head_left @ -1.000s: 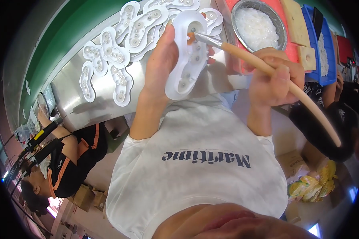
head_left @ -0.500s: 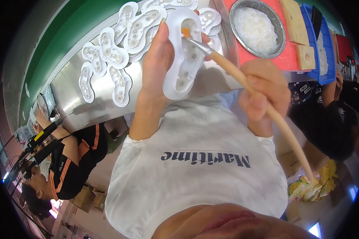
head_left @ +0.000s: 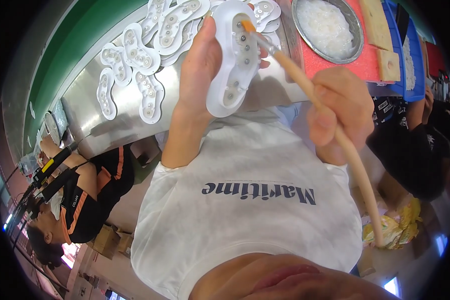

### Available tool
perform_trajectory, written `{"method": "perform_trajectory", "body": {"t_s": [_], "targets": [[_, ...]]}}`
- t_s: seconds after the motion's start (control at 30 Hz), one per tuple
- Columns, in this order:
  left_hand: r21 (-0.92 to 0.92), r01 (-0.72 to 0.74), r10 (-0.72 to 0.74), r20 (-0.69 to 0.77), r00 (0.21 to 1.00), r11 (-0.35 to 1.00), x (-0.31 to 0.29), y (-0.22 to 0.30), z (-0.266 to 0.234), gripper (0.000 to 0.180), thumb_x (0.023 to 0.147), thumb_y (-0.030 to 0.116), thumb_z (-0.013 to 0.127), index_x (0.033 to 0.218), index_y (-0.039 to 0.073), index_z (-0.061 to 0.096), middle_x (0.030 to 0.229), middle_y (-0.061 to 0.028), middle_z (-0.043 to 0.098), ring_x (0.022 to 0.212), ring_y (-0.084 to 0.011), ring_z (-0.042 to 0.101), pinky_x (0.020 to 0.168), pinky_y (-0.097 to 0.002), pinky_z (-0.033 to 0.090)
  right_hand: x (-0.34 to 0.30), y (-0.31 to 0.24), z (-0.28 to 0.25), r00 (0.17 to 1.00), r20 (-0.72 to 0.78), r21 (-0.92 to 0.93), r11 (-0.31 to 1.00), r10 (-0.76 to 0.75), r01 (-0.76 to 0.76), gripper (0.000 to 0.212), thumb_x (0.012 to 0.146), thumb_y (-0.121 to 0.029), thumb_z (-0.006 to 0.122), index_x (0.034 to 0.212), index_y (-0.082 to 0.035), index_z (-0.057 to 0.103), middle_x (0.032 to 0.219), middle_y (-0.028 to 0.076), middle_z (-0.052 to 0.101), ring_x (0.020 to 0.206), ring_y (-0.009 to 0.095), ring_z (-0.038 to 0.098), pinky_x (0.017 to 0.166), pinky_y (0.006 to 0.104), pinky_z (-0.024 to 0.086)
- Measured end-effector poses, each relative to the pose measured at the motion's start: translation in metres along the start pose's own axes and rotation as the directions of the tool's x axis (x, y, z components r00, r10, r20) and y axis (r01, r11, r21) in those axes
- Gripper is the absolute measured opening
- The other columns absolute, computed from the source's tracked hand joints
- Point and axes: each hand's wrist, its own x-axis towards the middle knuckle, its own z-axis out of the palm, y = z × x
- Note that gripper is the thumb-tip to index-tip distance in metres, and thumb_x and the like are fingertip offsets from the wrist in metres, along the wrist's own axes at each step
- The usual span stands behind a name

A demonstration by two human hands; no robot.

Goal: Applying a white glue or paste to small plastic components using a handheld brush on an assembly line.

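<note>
My left hand (head_left: pixel 197 75) is closed round a white wavy-edged plastic housing (head_left: pixel 219 92), tilted up with its recess facing me. Inside the recess runs a row of small round metal-looking parts. My right hand (head_left: pixel 341 107) grips a long wooden-handled paintbrush (head_left: pixel 300 75) partway along the handle. The brush's orange bristles are at the upper end of the recess; whether they touch the part, I cannot tell. Several similar white housings (head_left: pixel 147 95) lie on the metal table to the left, some overlapping.
On a red mat (head_left: pixel 315 70) at right stands a metal bowl (head_left: pixel 357 50) holding whitish translucent stuff. Beyond are yellowish blocks (head_left: pixel 387 65) and a blue tray (head_left: pixel 416 95). One person (head_left: pixel 75 200) works at left; another (head_left: pixel 405 150) is at right. The metal table's edge (head_left: pixel 130 145) runs below my left arm.
The brush tip has moved away from the housing's inner recess wall toward its upper right rim. My right hand has shifted slightly right; the table and housings appear a little higher in view.
</note>
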Motion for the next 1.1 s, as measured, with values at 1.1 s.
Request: {"method": "perform_trajectory", "body": {"t_s": [1.1], "targets": [[-0.207, -0.049, 0.059, 0.046, 0.997, 0.977, 0.005, 0.004, -0.002, 0.05, 0.1, 0.041, 0.027, 0.126, 0.001, 0.043, 0.098, -0.0181, 0.061, 0.086, -0.0266, 0.063, 0.076, -0.0383, 0.052, -0.007, 0.006, 0.007, 0.995, -0.1, 0.183, 0.983, 0.029, -0.011, 0.016, 0.082, -0.009, 0.054, 0.081, 0.007, 0.049, 0.064, 0.021, 0.058, 0.046, 0.021, 0.051, 0.04, 0.0297, 0.041]]}}
